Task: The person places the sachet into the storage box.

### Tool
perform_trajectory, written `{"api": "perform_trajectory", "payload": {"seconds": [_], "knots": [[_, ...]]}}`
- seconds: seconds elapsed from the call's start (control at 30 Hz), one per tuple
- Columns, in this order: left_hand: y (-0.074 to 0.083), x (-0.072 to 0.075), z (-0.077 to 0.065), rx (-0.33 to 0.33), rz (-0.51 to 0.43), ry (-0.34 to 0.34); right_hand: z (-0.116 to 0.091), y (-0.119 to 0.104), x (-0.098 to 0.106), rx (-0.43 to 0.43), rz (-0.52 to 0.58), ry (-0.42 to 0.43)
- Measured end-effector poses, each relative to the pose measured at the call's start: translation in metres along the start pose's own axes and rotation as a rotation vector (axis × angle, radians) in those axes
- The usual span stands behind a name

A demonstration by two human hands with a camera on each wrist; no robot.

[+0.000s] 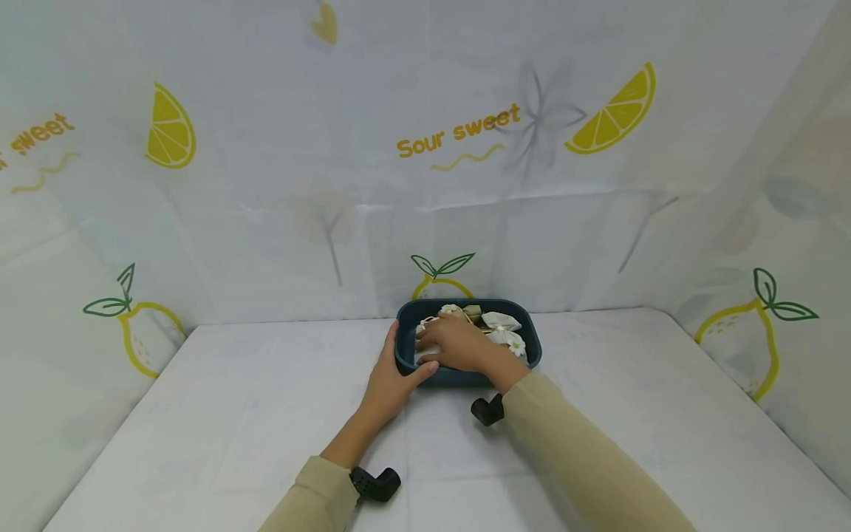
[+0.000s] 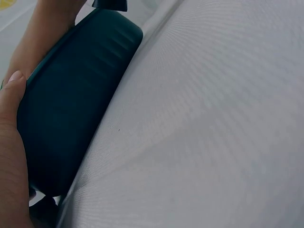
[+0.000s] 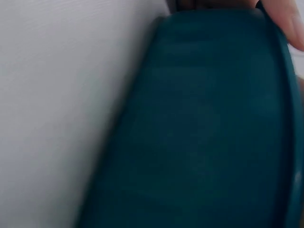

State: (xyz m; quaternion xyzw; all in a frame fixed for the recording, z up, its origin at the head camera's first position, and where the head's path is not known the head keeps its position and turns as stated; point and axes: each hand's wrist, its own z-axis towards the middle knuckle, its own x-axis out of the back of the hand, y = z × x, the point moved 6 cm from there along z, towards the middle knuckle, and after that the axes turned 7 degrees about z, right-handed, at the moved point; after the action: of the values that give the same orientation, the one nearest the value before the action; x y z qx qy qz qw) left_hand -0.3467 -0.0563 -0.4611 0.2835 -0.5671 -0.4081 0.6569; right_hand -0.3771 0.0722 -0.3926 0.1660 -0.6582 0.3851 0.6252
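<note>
A dark teal-blue basin (image 1: 465, 378) with rounded corners stands at the back of the table. My left hand (image 1: 391, 377) holds its left front corner, the thumb lying at the front rim and the fingers along the left side. In the left wrist view the thumb (image 2: 14, 90) shows against the basin's wall. My right hand (image 1: 459, 343) reaches over the front rim into the basin, its fingers over white cloth (image 1: 425, 353) at the left end. Beside it lie small cloth pouches, a white one with a daisy (image 1: 510, 340) and an olive one (image 1: 473, 312). The right thumb is hidden; I cannot tell whether the fingers pinch anything.
White cloth covers the table (image 1: 266, 414). Directly behind the basin rises a curtain (image 1: 279, 222) with lemon prints, and it continues along both sides. Black wrist mounts (image 1: 377, 485) sit at both sleeves, the right one close in front of the basin.
</note>
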Motion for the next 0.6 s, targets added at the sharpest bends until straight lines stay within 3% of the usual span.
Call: {"api": "perform_trajectory", "payload": {"seconds": [0.13, 0.23, 0.4, 0.6], "knots": [[0.001, -0.001, 0.0, 0.007, 0.003, -0.005, 0.001, 0.0, -0.001, -0.032, -0.051, -0.057], [0.002, -0.001, 0.0, 0.009, 0.005, -0.006, 0.0, 0.0, 0.0, -0.035, -0.026, -0.044], [0.002, -0.002, -0.001, 0.008, 0.012, -0.009, -0.007, -0.001, 0.006, 0.015, 0.061, 0.044], [0.002, -0.001, -0.003, 0.007, 0.008, -0.006, -0.029, -0.002, 0.022, 0.01, 0.131, 0.201]]}}
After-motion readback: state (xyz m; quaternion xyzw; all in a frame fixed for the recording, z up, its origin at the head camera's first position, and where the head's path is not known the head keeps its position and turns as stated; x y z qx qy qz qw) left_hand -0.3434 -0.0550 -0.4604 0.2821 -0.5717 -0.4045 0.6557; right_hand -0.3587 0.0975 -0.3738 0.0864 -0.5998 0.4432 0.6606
